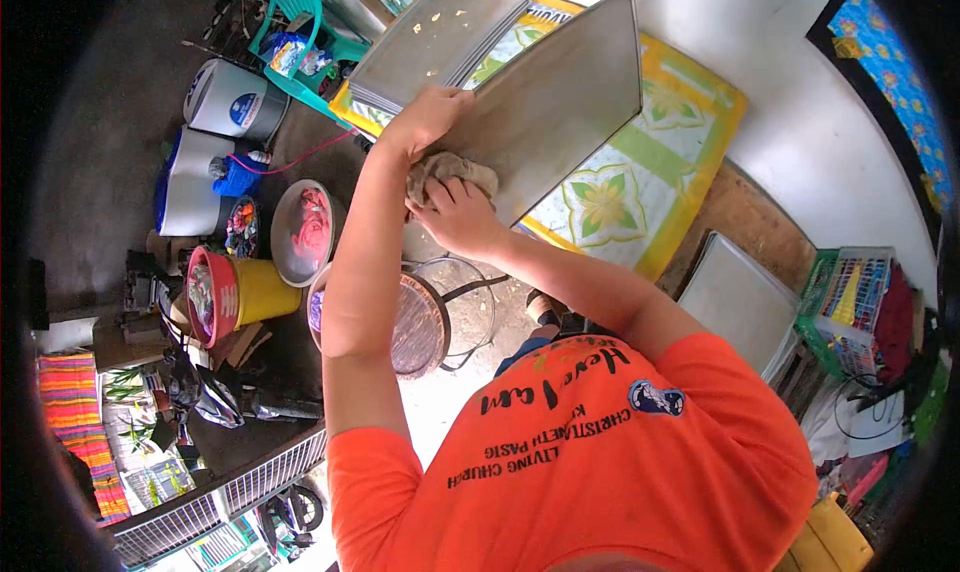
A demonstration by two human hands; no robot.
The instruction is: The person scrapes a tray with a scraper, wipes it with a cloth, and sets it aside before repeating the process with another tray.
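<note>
A flat metal baking tray (570, 102) is held up at a slant over the table. My left hand (428, 120) is closed on its left edge, the fingertips partly hidden. Lower on the tray, my right hand (462, 214) presses a bunched greyish-brown rag (455, 175) against the surface, fingers curled over the cloth. Behind it, a stack of similar trays (430, 37) lies at the table's far end, the top one marked with pale flecks.
A yellow-and-green patterned cloth covers the table (600, 207). More trays (745, 297) lie at right beside a green crate (822, 312). To the left are a round stool (415, 327), a basin (290, 257), buckets (265, 287) and a green chair (295, 7).
</note>
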